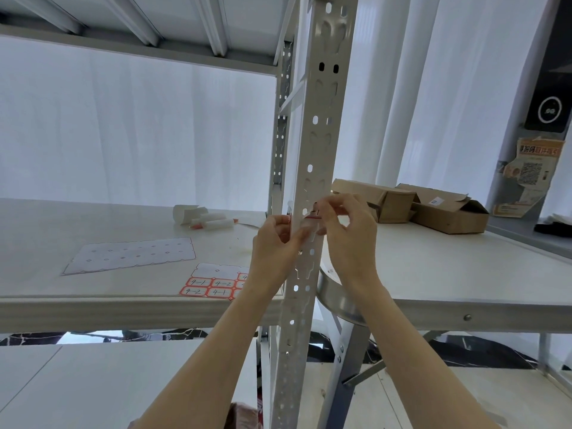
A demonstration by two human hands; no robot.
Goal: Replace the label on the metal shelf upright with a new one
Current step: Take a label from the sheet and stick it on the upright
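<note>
Upright (312,168): grey perforated metal post, runs top to bottom at centre, nearest thing to the camera, tilted slightly in the wide-angle view.
Label (313,212): small red-edged sticker on the upright's right face, just above shelf level; mostly hidden by fingers, writing can't be read.
Left hand (277,243): forearm comes up from bottom centre, wrist bent, hand wrapped vs. the upright's left edge; thumb lies flat across the post's front, other fingers curled behind. Grips the post, no label in it.
Right hand (348,233): forearm rises from bottom right, hand at the upright's right side; thumb + index pinched on the label's edge, remaining fingers loosely curled, spread apart.
Shelf board (93,218): pale surface left of the post, behind the hands.
Sticker sheet (213,286): near shelf edge, just left of the left wrist; red-framed labels marked 4-1, 4-2.
Empty backing sheet (130,255): further left, flat.
Paper rolls (204,219): far on the shelf.
Cardboard boxes (427,205): far right, on table.
</note>
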